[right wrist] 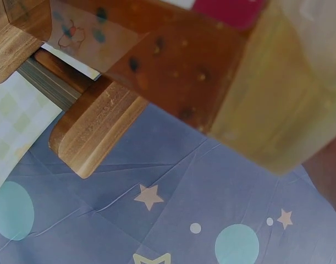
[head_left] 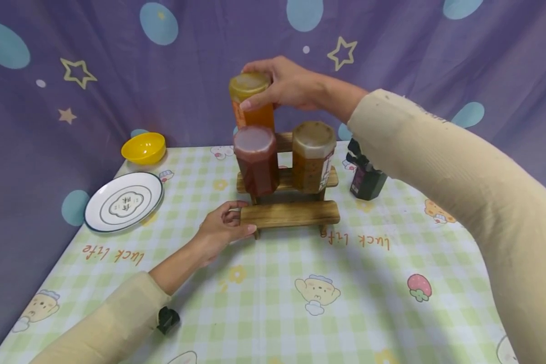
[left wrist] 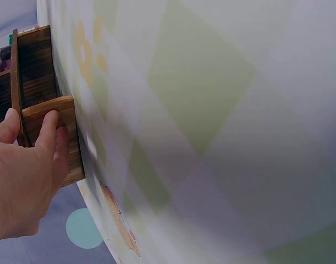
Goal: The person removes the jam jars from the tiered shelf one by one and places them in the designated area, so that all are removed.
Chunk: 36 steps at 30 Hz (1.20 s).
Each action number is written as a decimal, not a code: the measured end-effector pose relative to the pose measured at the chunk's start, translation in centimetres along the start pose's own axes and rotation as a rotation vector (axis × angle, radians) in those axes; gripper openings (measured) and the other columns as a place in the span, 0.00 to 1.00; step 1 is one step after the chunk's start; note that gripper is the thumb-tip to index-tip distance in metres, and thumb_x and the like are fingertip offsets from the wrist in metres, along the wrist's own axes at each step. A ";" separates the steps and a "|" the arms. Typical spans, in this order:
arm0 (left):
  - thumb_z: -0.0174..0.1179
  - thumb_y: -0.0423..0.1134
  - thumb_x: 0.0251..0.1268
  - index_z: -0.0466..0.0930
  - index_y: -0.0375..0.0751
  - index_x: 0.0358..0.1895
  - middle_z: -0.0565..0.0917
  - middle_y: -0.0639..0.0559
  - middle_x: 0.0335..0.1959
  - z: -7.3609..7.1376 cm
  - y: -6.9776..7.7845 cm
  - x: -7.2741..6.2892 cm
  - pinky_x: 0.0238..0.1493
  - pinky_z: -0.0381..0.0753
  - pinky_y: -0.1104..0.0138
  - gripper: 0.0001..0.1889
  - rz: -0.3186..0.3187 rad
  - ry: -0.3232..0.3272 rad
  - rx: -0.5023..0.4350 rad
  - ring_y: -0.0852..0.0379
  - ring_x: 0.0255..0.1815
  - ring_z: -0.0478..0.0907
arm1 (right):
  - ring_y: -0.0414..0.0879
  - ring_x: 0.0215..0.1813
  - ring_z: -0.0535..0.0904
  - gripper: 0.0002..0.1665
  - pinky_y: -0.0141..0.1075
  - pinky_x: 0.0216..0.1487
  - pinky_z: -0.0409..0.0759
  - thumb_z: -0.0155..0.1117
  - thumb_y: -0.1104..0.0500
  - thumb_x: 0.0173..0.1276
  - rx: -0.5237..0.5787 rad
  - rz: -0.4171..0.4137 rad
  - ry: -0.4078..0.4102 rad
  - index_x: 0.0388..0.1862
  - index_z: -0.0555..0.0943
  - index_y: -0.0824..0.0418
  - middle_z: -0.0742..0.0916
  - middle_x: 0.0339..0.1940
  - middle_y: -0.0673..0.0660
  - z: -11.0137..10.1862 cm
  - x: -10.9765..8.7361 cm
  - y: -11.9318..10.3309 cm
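Observation:
My right hand [head_left: 286,86] grips an orange jar with a yellow lid [head_left: 255,108] near its top. The jar is upright at the back left of a stepped wooden rack [head_left: 291,215], its base hidden behind a dark red jar [head_left: 257,162]. To the red jar's right, an amber-brown jar [head_left: 313,156] shares the middle step. My left hand [head_left: 216,232] holds the left end of the lowest step, thumb in front and fingers behind. The left wrist view shows those fingers [left wrist: 49,135] against the wood. In the right wrist view, an amber jar with dark specks [right wrist: 168,66] looms close.
A dark faceted jar [head_left: 367,182] stands right of the rack, partly behind the right sleeve. At the left are a white plate with a dark rim [head_left: 100,215] and a yellow bowl [head_left: 144,150]. A purple curtain [head_left: 209,50] hangs behind the checked tablecloth [head_left: 264,303].

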<state>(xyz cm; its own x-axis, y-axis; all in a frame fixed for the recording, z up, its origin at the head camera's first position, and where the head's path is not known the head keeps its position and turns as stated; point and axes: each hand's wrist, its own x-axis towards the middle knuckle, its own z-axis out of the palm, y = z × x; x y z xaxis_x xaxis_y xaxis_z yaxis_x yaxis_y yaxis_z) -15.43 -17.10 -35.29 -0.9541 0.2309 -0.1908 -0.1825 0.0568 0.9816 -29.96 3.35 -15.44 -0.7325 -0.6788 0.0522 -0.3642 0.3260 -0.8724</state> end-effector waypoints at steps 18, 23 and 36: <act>0.66 0.25 0.57 0.65 0.40 0.66 0.67 0.50 0.39 0.3 -0.2 0.1 0.54 0.83 0.58 0.33 -0.031 0.016 0.026 0.61 0.32 0.65 | 0.53 0.50 0.76 0.33 0.42 0.46 0.82 0.74 0.60 0.58 0.018 -0.070 0.022 0.61 0.73 0.59 0.79 0.52 0.60 -0.9 -0.9 -0.3; 0.67 0.25 0.57 0.65 0.40 0.66 0.67 0.50 0.40 0.2 -0.2 0.1 0.54 0.83 0.59 0.33 -0.038 0.019 0.034 0.61 0.31 0.66 | 0.52 0.53 0.73 0.36 0.42 0.51 0.79 0.74 0.58 0.58 -0.005 -0.070 0.072 0.64 0.71 0.57 0.77 0.55 0.58 -2.2 -1.5 -1.0; 0.65 0.24 0.57 0.65 0.39 0.65 0.55 0.51 0.28 0.1 -0.1 0.2 0.54 0.83 0.59 0.32 -0.007 0.002 0.004 0.62 0.25 0.55 | 0.51 0.58 0.72 0.37 0.44 0.61 0.77 0.73 0.57 0.58 -0.048 -0.061 0.163 0.66 0.69 0.56 0.75 0.58 0.57 -4.5 -3.0 -1.2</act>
<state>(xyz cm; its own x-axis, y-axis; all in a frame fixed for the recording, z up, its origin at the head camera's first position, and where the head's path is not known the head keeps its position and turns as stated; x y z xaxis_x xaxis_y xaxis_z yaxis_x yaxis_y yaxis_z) -15.58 -16.94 -35.45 -0.9531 0.2287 -0.1981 -0.1887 0.0621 0.9801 -29.88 7.96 -12.35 -0.7902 -0.5841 0.1854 -0.4350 0.3215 -0.8411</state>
